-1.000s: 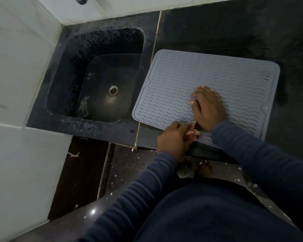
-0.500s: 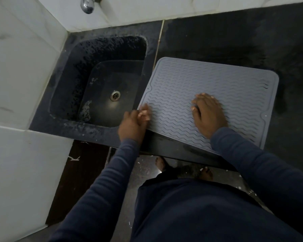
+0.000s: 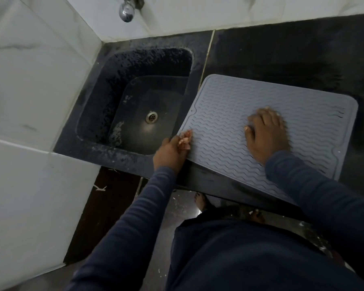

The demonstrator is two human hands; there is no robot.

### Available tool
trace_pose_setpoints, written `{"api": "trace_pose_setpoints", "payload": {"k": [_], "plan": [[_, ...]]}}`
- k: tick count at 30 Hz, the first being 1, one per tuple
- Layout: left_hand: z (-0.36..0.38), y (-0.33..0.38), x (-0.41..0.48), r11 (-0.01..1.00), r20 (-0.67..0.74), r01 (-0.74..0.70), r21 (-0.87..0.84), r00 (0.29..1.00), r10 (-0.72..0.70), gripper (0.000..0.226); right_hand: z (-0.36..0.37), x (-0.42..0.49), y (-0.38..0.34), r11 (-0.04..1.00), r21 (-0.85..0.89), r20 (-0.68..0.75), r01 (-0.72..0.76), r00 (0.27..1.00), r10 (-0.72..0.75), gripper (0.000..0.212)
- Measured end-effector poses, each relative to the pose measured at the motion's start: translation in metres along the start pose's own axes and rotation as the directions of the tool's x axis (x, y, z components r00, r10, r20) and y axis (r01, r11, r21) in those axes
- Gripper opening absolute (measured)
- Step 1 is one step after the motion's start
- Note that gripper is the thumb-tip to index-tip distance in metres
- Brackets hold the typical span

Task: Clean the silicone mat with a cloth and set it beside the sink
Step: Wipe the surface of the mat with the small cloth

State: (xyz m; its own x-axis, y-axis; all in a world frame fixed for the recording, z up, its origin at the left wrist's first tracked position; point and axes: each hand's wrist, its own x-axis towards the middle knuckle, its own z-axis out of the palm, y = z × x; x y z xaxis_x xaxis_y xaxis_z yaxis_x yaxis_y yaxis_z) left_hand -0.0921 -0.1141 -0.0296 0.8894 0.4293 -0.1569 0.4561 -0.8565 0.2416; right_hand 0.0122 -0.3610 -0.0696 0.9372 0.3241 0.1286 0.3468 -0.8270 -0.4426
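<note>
The grey silicone mat (image 3: 229,114), ribbed with wavy lines, lies on the black counter (image 3: 282,55) just right of the black sink (image 3: 86,148). The mat's near-left part is lifted off the counter edge. My left hand (image 3: 168,152) pinches the mat's left edge near the corner closest to the sink. My right hand (image 3: 265,135) rests palm down on the middle of the mat with its fingers spread and looks slightly blurred. No cloth is clearly visible; whether one lies under my right palm I cannot tell.
A chrome tap (image 3: 126,9) sticks out of the white tiled wall above the sink. The basin holds only its metal drain (image 3: 151,117). White tile walls close off the left side. Below the counter edge are a dark floor and my bare foot (image 3: 200,201).
My left hand has slid from the middle of the mat's near edge to its left edge by the sink and grips it there. My right hand has stayed on the mat.
</note>
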Motion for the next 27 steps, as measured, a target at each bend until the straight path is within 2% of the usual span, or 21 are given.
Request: {"api": "trace_pose_setpoints", "payload": {"k": [2, 4, 7, 9, 10, 12, 15, 17, 19, 21, 23, 25, 27], "plan": [[-0.007, 0.0, 0.006, 1.0, -0.014, 0.022, 0.017, 1.0, -0.022, 0.037, 0.0, 0.0, -0.001, 1.0, 0.009, 0.009, 0.009, 1.0, -0.009, 0.033], [-0.007, 0.02, 0.004, 0.999, 0.004, -0.021, -0.039, 1.0, 0.021, 0.038, -0.001, 0.0, 0.0, 0.999, 0.048, 0.003, 0.007, 1.0, -0.008, 0.033], [0.017, 0.074, -0.033, 0.964, 0.085, -0.24, -0.116, 0.965, 0.25, 0.038, -0.001, 0.001, 0.003, 0.994, 0.111, -0.021, -0.005, 1.0, 0.007, 0.038], [0.028, 0.099, -0.059, 0.912, 0.157, -0.4, -0.085, 0.899, 0.409, 0.039, -0.001, 0.001, 0.004, 0.991, 0.131, -0.026, -0.009, 1.0, 0.012, 0.037], [0.029, 0.096, -0.06, 0.901, 0.161, -0.428, -0.062, 0.887, 0.433, 0.04, 0.0, 0.002, 0.004, 0.99, 0.14, -0.024, -0.009, 1.0, 0.012, 0.037], [0.022, 0.068, -0.045, 0.929, 0.136, -0.369, -0.01, 0.92, 0.367, 0.042, 0.002, 0.002, 0.007, 0.991, 0.137, -0.02, -0.003, 1.0, 0.006, 0.037], [0.001, 0.012, -0.011, 0.987, 0.08, -0.149, 0.063, 0.986, 0.144, 0.04, 0.003, 0.002, 0.007, 0.991, 0.134, -0.005, -0.017, 1.0, 0.018, 0.038], [-0.011, -0.008, 0.005, 0.993, 0.02, -0.036, 0.11, 0.999, 0.034, 0.035, 0.004, 0.001, 0.006, 0.992, 0.121, -0.009, -0.018, 1.0, 0.019, 0.039], [-0.016, -0.01, 0.01, 0.993, -0.048, -0.033, 0.116, 0.998, 0.039, 0.034, 0.005, 0.0, 0.005, 0.993, 0.119, -0.014, -0.014, 1.0, 0.016, 0.039], [-0.01, 0.009, 0.005, 0.985, -0.035, -0.167, 0.037, 0.985, 0.168, 0.036, 0.004, 0.001, 0.005, 0.992, 0.126, -0.015, -0.022, 1.0, 0.024, 0.038], [0.01, 0.048, -0.012, 0.942, 0.031, -0.331, -0.053, 0.942, 0.333, 0.041, 0.003, 0.003, 0.004, 0.99, 0.137, -0.02, -0.033, 0.999, 0.036, 0.036], [0.03, 0.087, -0.033, 0.887, 0.071, -0.458, -0.05, 0.885, 0.461, 0.042, 0.002, 0.003, 0.003, 0.989, 0.144, -0.013, -0.046, 0.999, 0.048, 0.035], [0.036, 0.097, -0.033, 0.867, 0.067, -0.497, -0.013, 0.865, 0.497, 0.041, 0.001, 0.004, 0.004, 0.986, 0.158, -0.017, -0.051, 0.998, 0.055, 0.036]]}}
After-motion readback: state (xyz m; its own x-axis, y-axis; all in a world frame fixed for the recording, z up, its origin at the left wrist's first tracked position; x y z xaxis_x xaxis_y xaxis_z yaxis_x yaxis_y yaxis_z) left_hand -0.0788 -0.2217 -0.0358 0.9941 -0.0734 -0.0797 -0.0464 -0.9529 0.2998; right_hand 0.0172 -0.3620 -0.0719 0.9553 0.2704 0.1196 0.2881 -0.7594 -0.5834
